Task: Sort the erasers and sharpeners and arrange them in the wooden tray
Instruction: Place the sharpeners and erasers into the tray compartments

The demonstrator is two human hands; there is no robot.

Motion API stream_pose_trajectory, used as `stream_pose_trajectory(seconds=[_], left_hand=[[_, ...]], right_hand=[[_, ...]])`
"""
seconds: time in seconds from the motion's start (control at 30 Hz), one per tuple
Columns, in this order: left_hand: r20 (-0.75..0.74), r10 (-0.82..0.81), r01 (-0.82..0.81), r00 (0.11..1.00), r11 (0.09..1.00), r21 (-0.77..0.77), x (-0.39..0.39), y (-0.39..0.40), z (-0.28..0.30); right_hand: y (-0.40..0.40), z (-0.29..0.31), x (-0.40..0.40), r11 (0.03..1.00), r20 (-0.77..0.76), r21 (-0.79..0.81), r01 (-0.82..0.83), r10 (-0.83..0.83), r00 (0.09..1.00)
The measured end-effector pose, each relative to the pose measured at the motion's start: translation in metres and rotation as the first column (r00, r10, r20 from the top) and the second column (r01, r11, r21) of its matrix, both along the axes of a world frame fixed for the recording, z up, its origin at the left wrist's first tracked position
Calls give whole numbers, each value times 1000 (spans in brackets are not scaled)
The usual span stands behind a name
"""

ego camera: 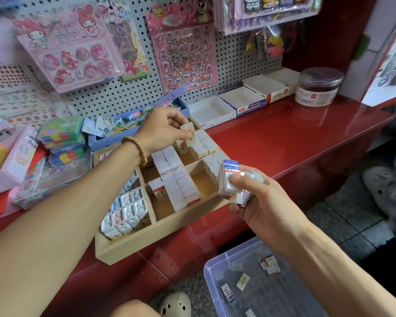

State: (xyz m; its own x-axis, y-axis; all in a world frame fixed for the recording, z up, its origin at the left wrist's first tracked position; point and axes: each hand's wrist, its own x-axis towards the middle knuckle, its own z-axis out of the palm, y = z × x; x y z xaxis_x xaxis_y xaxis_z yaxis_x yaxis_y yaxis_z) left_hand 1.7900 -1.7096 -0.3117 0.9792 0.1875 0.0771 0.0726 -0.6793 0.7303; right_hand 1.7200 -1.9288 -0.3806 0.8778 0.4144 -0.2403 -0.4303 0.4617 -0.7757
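Wooden tray [146, 236] sitting on red shelf [295, 133] | left hand [162, 131] pinching one eraser [188, 129] over far compartment | right hand [261, 202] gripping eraser stack [232, 179] beside tray | sharpeners [128, 209] filling near-left compartment

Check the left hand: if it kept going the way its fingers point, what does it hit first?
Likely the row of white erasers in the wooden tray's far compartment, just beyond the eraser the left hand pinches. Depth is unclear from one view.
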Motion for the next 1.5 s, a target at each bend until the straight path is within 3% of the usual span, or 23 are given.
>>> stream_pose_trajectory(seconds=[0.1, 0.47, 0.77, 1.0, 1.07, 1.13, 1.23, 1.37, 1.5], left_hand=[[-30, 26, -21, 999, 987, 160, 16, 14, -8], [-160, -27, 79, 987, 942, 327, 41, 39, -2], [-25, 5, 9, 1000, 850, 527, 42, 28, -42], [-78, 30, 24, 997, 792, 610, 38, 26, -37], [-6, 22, -13, 1000, 778, 628, 30, 23, -30], [87, -27, -21, 996, 859, 511, 12, 11, -20], [40, -155, 147, 987, 977, 155, -26, -20, -10], [-97, -276, 258, 956, 953, -161, -68, -53, -17], [-88, -227, 192, 970, 934, -301, -84, -55, -26]], right_hand=[[-4, 1, 1, 1000, 6, 6, -5, 5, 1000], [-13, -3, 8, 999, 7, -33, 0, 0, 1000], [-9, -4, 7, 999, 10, -31, -26, 26, 1000], [-8, -4, 5, 999, 11, -39, -35, 36, 999], [-7, -3, 3, 999, 16, -41, -32, 33, 999], [-7, -2, 2, 998, 26, -55, -34, 35, 999], [-6, -1, -1, 995, 41, -87, -42, 46, 998], [-2, 0, -9, 988, 60, -149, -47, 56, 997], [0, 0, -19, 980, 70, -192, -49, 64, 995]])
